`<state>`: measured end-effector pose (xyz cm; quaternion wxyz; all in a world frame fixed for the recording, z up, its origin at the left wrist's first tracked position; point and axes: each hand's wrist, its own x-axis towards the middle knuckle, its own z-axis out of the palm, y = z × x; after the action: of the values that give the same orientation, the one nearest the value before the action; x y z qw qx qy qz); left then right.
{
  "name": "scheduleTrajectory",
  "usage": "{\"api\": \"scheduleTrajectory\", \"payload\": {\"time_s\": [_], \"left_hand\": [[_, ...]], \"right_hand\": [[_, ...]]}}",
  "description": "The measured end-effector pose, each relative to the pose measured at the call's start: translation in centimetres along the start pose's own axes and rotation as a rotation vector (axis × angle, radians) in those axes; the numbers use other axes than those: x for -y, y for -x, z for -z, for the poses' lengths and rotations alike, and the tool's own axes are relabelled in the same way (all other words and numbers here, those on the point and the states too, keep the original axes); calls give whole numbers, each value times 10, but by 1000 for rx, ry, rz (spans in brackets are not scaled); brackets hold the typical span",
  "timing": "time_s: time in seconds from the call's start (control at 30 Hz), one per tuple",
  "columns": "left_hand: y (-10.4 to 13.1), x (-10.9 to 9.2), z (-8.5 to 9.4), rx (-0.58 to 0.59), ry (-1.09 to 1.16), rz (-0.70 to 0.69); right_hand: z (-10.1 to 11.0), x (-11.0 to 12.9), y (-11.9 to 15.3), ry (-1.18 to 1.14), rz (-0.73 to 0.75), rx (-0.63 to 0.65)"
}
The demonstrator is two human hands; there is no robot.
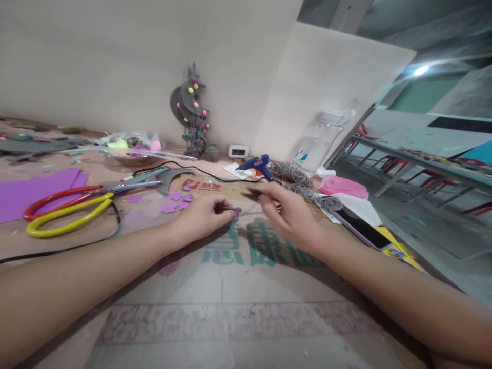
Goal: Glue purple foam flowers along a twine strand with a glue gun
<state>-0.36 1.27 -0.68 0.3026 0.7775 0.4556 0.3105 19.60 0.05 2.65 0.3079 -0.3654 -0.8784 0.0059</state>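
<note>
Pinching a purple piece (237, 211) (left fingers (225, 218))

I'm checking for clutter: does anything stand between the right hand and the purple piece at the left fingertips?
Nothing visible blocks the gap from right hand to purple piece; only a thin, blurred grey strand appears to span it.

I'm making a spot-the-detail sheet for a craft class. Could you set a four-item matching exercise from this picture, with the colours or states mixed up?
Column 1
1. Left hand
2. Scissors
3. Glue gun
4. Digital clock

Column 2
A. Blue body
B. White casing
C. Pinching a small purple piece
D. One red handle, one yellow

Right pairs: 1-C, 2-D, 3-A, 4-B
</note>
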Motion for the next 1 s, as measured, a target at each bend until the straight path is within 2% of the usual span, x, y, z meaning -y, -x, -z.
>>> {"api": "scheduleTrajectory", "payload": {"time_s": [0.1, 0.27, 0.37, 0.47, 0.7, 1.0], "left_hand": [[1, -1, 0, -30, -8, 47], [2, -4, -1, -69, -67, 27], [3, -7, -2, -103, -98, -16], [4, -9, -2, -141, -114, -46], [1, -5, 0, -122, 39, 52], [1, -7, -1, -140, 75, 28]], "right_hand": [[-1, -18, 5, -7, -118, -25], [-11, -30, 14, 74, -37, 96], [-12, -27, 15, 105, 5, 121], [-12, -20, 14, 113, -43, 114], [-18, -4, 11, 169, -138, 151], [-19, -5, 10, 193, -128, 129]]}}
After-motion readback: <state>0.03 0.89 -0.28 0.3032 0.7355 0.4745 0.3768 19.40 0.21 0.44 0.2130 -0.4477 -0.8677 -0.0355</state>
